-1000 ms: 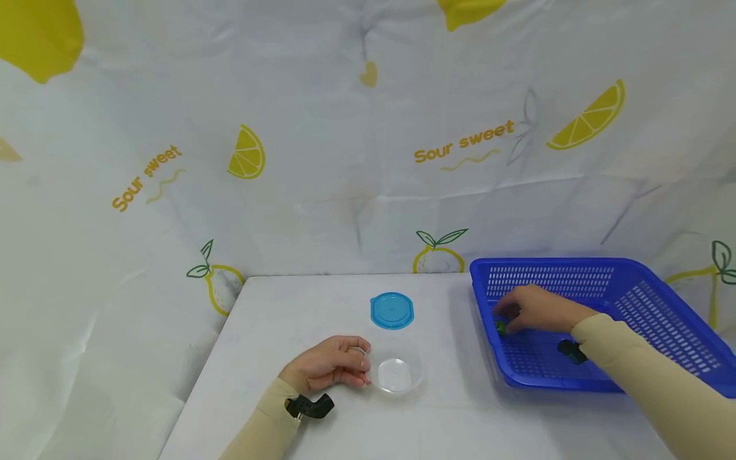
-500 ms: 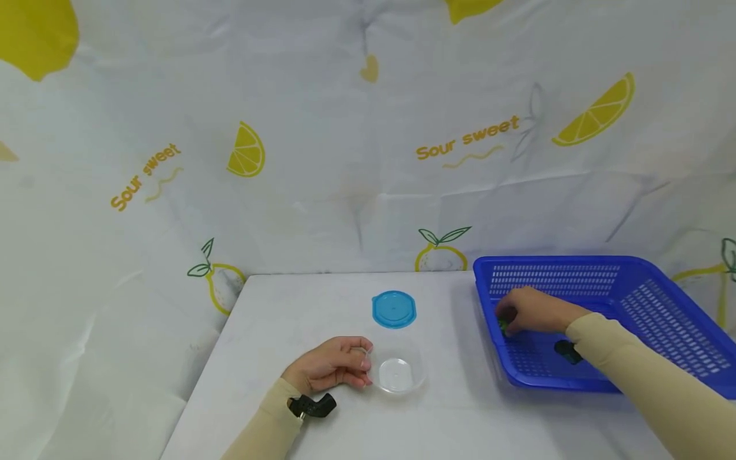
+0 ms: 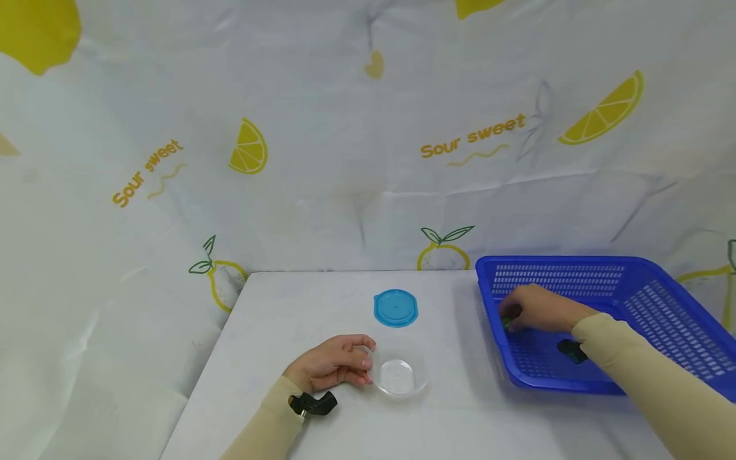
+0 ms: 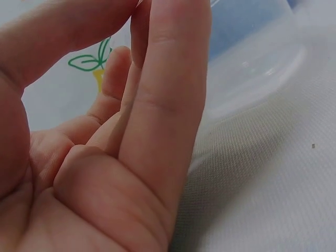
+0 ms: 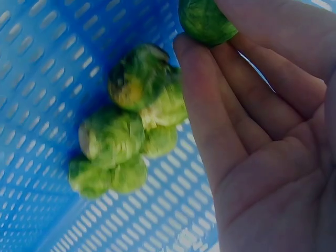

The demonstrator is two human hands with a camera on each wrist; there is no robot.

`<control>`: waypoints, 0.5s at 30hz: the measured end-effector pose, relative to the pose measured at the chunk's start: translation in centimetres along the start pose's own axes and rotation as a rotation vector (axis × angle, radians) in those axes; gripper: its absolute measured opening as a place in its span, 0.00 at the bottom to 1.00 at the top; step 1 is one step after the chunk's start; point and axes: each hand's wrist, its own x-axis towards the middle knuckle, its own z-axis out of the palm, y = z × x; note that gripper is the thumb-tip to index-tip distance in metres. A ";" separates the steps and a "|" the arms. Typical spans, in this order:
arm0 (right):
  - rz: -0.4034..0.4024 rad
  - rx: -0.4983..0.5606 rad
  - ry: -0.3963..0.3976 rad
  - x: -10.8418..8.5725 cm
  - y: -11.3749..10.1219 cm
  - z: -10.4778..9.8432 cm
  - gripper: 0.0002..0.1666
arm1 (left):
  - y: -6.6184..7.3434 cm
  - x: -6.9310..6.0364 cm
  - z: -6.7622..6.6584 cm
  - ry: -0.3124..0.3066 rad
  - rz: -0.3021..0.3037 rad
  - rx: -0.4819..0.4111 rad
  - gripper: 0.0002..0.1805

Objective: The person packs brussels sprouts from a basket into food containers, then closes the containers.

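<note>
Left hand (image 3: 330,363) pinches the clear bowl (image 3: 397,377): hold it steady. Right hand (image 3: 542,308) pinches 1 sprout (image 5: 205,22); squeeze lightly.

Basket wall (image 3: 506,351) blocks passage just left of the right hand (image 3: 537,308); sprouts (image 5: 113,137) crowd beside that hand; above, free room.

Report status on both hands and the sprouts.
Left hand holds clear tub. Right hand pinches one sprout, inside blue basket. More sprouts nearby. No obstruction seen.
</note>
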 end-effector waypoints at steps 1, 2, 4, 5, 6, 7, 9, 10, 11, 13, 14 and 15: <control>0.000 0.007 0.008 -0.3 0.0 -0.1 0.15 | 0.0 0.0 0.0 -0.001 0.000 0.000 0.22; 0.003 0.015 0.017 -0.7 0.1 -0.3 0.15 | 0.0 0.0 -0.1 -0.002 0.001 0.002 0.22; -0.003 0.025 0.035 -1.6 0.0 -0.6 0.15 | -0.1 0.0 -0.2 -0.003 0.002 -0.002 0.21; -0.007 0.026 0.043 -2.0 0.0 -0.8 0.16 | -0.1 0.0 -0.2 -0.003 0.001 -0.006 0.21; -0.006 0.025 0.052 -2.5 -0.1 -1.0 0.16 | -0.2 0.0 -0.3 -0.004 0.003 -0.009 0.20; -0.004 0.022 0.059 -2.9 -0.2 -1.2 0.17 | -0.2 -0.1 -0.3 -0.004 0.004 -0.013 0.20; 0.001 0.015 0.069 -3.8 -0.5 -1.6 0.18 | -0.2 -0.1 -0.4 -0.001 0.005 -0.020 0.18; 0.012 0.011 0.075 -4.2 -0.7 -1.8 0.18 | -0.3 -0.1 -0.4 0.003 0.004 -0.022 0.18; 0.020 0.006 0.080 -4.6 -1.0 -2.1 0.18 | -0.3 -0.1 -0.4 0.006 0.003 -0.022 0.18; 0.027 -0.010 0.098 -5.3 -1.5 -2.5 0.18 | -0.3 -0.1 -0.4 0.012 0.002 -0.025 0.18; 0.028 -0.017 0.109 -5.6 -1.8 -2.7 0.18 | -0.3 0.0 -0.3 0.012 0.002 -0.024 0.18; 0.030 -0.024 0.121 -5.9 -2.1 -3.0 0.17 | -0.3 0.0 -0.3 0.007 0.005 -0.024 0.17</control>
